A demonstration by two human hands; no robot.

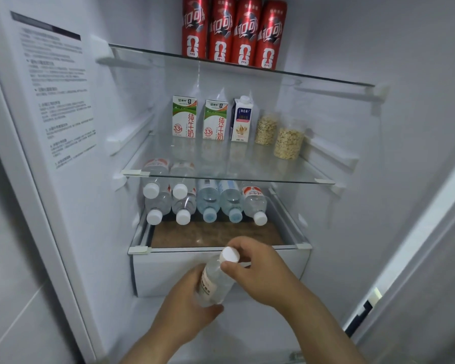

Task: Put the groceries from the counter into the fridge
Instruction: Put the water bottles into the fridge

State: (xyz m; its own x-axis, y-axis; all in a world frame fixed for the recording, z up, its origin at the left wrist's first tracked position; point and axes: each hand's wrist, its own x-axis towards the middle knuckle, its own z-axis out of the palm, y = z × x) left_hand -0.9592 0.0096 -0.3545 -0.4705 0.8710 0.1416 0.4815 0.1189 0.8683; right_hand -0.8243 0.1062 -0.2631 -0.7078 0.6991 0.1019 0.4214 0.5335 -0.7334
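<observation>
A clear water bottle with a white cap is held in front of the open fridge, below the lowest glass shelf. My left hand grips its body from underneath. My right hand pinches the neck just under the cap. The bottle tilts with the cap pointing up and toward the fridge. On that lowest shelf lie several water bottles, stacked at the left, caps facing out.
The middle shelf carries two milk cartons, an oat drink carton and two jars of oats. Several red cans stand on the top shelf. A white drawer front sits behind my hands. The fridge door stands at the right.
</observation>
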